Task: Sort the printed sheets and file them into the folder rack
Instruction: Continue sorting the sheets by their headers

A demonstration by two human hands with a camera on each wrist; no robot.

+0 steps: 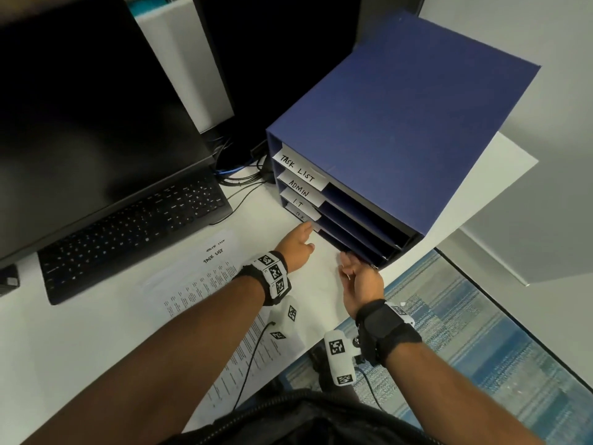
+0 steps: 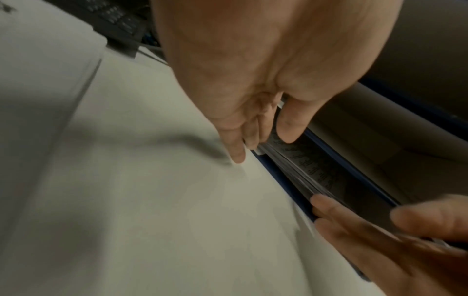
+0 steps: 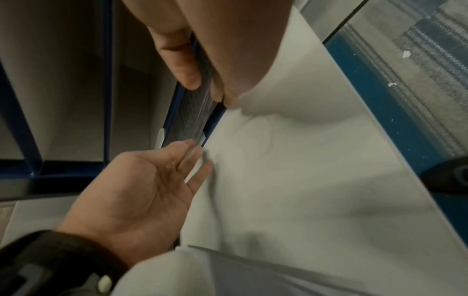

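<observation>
A blue folder rack (image 1: 401, 123) stands on the white desk, its slots labelled TASK LIST, ADMIN, I.T and a bottom one I cannot read. A thin stack of printed sheets (image 2: 303, 166) lies partly inside the bottom slot. My left hand (image 1: 296, 244) pinches the stack's left corner between thumb and fingers (image 2: 271, 138). My right hand (image 1: 356, 271) pinches the stack's right end (image 3: 205, 88) at the slot mouth. In the right wrist view the left hand (image 3: 195, 148) shows its palm, fingers nearly straight. More printed sheets (image 1: 205, 274), the top one headed TASK LIST, lie on the desk under my left forearm.
A black keyboard (image 1: 128, 232) and a dark monitor (image 1: 80, 123) fill the desk's left side. Cables (image 1: 237, 175) run behind the rack's left corner. The desk edge lies just right of my right hand, with blue patterned carpet (image 1: 481, 332) below.
</observation>
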